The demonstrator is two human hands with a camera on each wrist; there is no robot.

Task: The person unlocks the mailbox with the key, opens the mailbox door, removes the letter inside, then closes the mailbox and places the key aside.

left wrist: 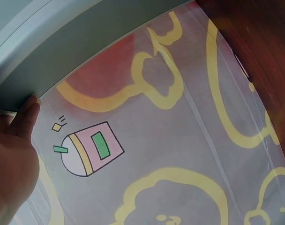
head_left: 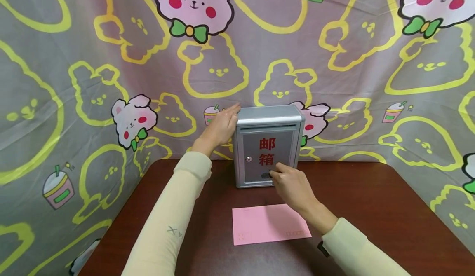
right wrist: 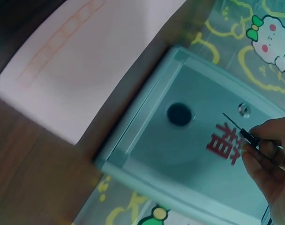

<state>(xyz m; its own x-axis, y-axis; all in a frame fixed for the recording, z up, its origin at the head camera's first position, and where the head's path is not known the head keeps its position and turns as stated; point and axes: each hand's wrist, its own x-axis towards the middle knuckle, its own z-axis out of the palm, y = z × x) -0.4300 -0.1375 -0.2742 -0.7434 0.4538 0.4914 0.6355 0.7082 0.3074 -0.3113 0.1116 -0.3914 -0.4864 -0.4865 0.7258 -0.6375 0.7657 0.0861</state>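
A silver-grey mailbox (head_left: 251, 142) with red Chinese characters stands upright on the table, its front door closed. A round metal lock (head_left: 248, 159) sits at the left of that door. My left hand (head_left: 220, 127) rests against the upper left side of the mailbox; part of its fingers is hidden in the left wrist view. Between thumb and fingers, my right hand (head_left: 295, 187) pinches a small key (right wrist: 243, 132) with a black head. The key's thin blade points out in front of the door, apart from the lock (right wrist: 244, 110).
A pink envelope (head_left: 267, 226) lies flat on the dark brown table (head_left: 345, 202), in front of the mailbox and partly under my right forearm. Cartoon-printed cloth (head_left: 222, 66) hangs close behind the mailbox and along the sides. The door has a dark oval hole (right wrist: 179, 114).
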